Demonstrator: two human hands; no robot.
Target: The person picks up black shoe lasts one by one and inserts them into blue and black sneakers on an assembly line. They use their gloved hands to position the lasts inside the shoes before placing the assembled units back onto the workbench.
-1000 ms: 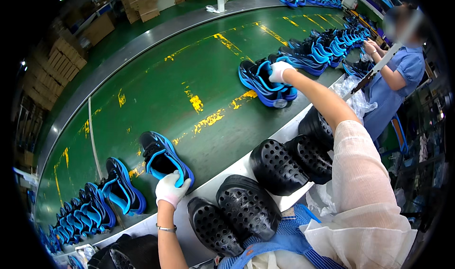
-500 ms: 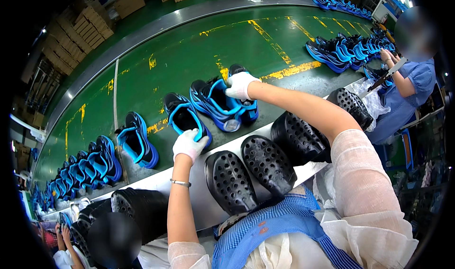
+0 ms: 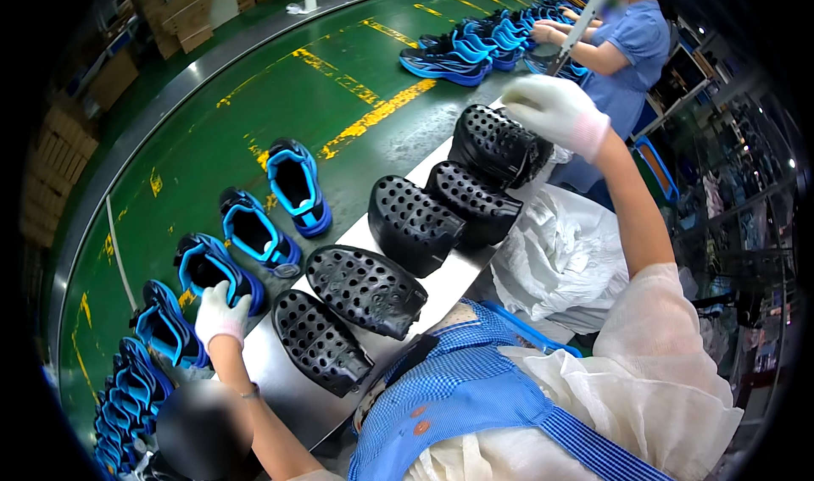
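My left hand [image 3: 223,316], in a white glove, has its fingers on the heel collar of a black and blue sneaker [image 3: 212,267] standing on the green surface. Two more such sneakers stand to its right, the nearer one [image 3: 257,233] and the farther one [image 3: 294,188]; another sneaker [image 3: 170,324] is on its left. My right hand [image 3: 555,112], also gloved and slightly blurred, is raised over a black shoe-shaped piece with round holes [image 3: 492,138]. Its fingers are bent but apart, with nothing visible in them. Whether they touch that piece I cannot tell.
Several black perforated pieces [image 3: 365,286] line the pale metal ledge [image 3: 292,388] before me. White plastic sheeting [image 3: 555,252] hangs at its right. A person in blue [image 3: 632,57] works beyond, beside a row of sneakers [image 3: 454,57]. More sneakers [image 3: 127,405] are packed at left.
My view has swung right. My right hand has left the sneakers and moved right over the black perforated pieces. My left hand stays at the same sneaker.
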